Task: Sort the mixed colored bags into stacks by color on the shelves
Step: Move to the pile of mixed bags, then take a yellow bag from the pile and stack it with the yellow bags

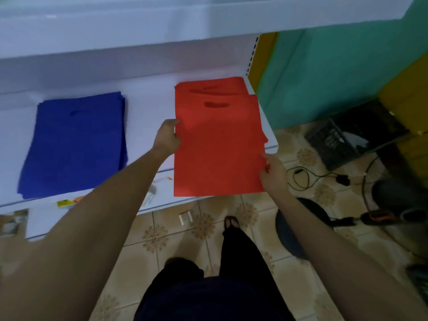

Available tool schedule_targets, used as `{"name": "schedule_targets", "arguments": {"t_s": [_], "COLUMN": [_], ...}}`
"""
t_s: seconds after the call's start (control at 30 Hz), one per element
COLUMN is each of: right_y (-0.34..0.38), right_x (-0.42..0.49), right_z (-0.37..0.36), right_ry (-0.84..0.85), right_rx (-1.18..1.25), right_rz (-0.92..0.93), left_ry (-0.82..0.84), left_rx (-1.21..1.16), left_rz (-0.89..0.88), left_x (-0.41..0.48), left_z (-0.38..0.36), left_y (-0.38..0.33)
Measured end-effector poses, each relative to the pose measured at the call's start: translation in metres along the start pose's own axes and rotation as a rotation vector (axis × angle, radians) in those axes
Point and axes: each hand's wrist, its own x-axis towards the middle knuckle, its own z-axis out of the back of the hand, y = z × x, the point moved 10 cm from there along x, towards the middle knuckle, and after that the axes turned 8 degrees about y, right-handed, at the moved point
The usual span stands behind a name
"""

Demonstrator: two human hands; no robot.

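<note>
A flat red bag (217, 147) with a cut-out handle lies on top of a stack of red bags (209, 85) at the right end of the white shelf (148, 107). Its near edge overhangs the shelf front. My left hand (167, 137) grips the red bag's left edge, thumb on top. My right hand (273, 173) pinches its right edge near the lower corner. A stack of blue bags (74, 144) lies on the same shelf to the left, apart from the red ones.
A higher white shelf (162, 22) juts out above. Small yellow and orange items (67, 202) sit on the lower shelf edge. On the tiled floor to the right are a dark crate (342, 140), a black cable (308, 177) and a round dark object (298, 228).
</note>
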Motion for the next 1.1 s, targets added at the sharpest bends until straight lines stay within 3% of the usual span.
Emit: {"name": "schedule_targets", "arguments": {"t_s": [0.3,0.5,0.63,0.8,1.0,1.1], "right_y": [-0.022,-0.021,0.004,0.059,0.130,0.166], "right_x": [0.166,0.176,0.143,0.071,-0.033,-0.095], "right_z": [-0.002,-0.016,-0.015,-0.052,-0.137,-0.187], "right_ry": [0.143,0.213,0.211,0.363,0.509,0.558], "right_rx": [-0.081,-0.434,-0.477,-0.591,-0.659,-0.672], "right_rz": [0.110,0.152,0.206,0.380,0.675,0.733], "left_ry": [0.035,0.106,0.110,0.052,-0.109,-0.148], "left_rx": [0.111,0.304,0.322,0.323,0.324,0.287], "left_rz": [0.166,0.319,0.278,0.167,0.294,0.345], "left_x": [0.124,0.112,0.079,0.000,-0.134,-0.218], "left_z": [-0.040,-0.060,-0.049,-0.014,0.047,0.074], "left_y": [0.011,0.014,0.006,-0.004,0.054,0.105]}}
